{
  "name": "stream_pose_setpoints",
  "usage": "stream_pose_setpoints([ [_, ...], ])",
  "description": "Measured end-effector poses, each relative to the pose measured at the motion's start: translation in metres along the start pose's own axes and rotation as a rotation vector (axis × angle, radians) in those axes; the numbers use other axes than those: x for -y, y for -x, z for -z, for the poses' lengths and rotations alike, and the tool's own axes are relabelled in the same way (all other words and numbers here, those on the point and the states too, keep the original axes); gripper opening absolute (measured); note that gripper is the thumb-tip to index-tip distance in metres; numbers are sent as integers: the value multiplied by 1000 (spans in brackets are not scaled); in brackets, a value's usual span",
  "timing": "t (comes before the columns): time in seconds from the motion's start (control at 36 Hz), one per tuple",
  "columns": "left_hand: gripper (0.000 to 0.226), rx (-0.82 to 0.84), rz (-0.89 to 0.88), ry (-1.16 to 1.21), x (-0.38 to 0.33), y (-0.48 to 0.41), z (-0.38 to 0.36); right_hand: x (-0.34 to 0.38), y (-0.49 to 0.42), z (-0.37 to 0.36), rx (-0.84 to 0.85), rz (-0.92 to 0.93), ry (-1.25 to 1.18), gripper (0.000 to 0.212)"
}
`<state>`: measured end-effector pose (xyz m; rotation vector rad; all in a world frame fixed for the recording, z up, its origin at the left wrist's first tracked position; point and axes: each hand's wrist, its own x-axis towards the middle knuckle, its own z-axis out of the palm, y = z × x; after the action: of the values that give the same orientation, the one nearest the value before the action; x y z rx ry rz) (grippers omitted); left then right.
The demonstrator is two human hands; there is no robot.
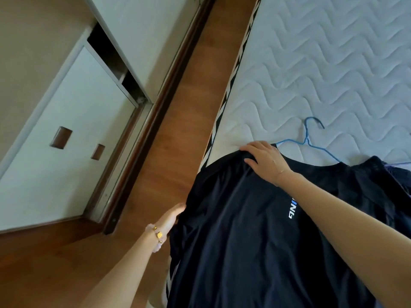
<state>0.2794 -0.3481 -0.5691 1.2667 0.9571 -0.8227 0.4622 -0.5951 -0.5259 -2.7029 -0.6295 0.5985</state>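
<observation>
A dark navy shirt (pixel 244 230) lies spread on a white quilted mattress (pixel 322 63), its left part hanging over the mattress edge; white and blue lettering (pixel 293 207) shows on its chest. The right hand (pixel 264 161) rests on the cloth at the far shoulder, fingers fairly straight and spread, holding nothing. The left hand (pixel 172 216), a gold bracelet (pixel 159 235) at its wrist, touches the shirt's overhanging side; its fingers go behind the cloth, so I cannot tell whether it grips. A blue wire hanger (pixel 311 143) lies on the mattress just beyond the collar, one arm tucked under the fabric. A strip of wooden floor (pixel 189 107) runs beside the mattress; past it stands a pale wardrobe (pixel 66 130) with a sliding door partly open; the gap is too dark to show its contents.
</observation>
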Motion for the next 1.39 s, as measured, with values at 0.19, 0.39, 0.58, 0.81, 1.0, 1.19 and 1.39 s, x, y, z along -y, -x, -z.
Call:
stream_pose_setpoints([
  [0.19, 14, -2, -134, -175, -9, -2, 13, 0, -23, -6, 4, -18, 78, 24],
  [0.39, 30, -315, -406, -282, -61, -8, 55, -8, -42, 3, -87, -36, 118, 8],
  [0.58, 26, -588, -736, -748, -134, -14, 56, 1, -70, 15, -158, -6, 291, 14],
  [0.81, 24, -650, -616, -967, -168, -41, 48, 10, -90, 20, -173, -190, -122, 24],
  [1.0, 27, -516, -768, -1104, -148, -29, -9, 2, -3, 21, -252, -226, -497, 44],
  [1.19, 23, -287, -976, -1153, -135, -8, -121, -74, 140, 17, -432, -627, -478, 33],
  [1.39, 32, -40, -1050, -1290, -131, -13, -235, -163, 235, 5, -580, -1076, -590, 30],
])
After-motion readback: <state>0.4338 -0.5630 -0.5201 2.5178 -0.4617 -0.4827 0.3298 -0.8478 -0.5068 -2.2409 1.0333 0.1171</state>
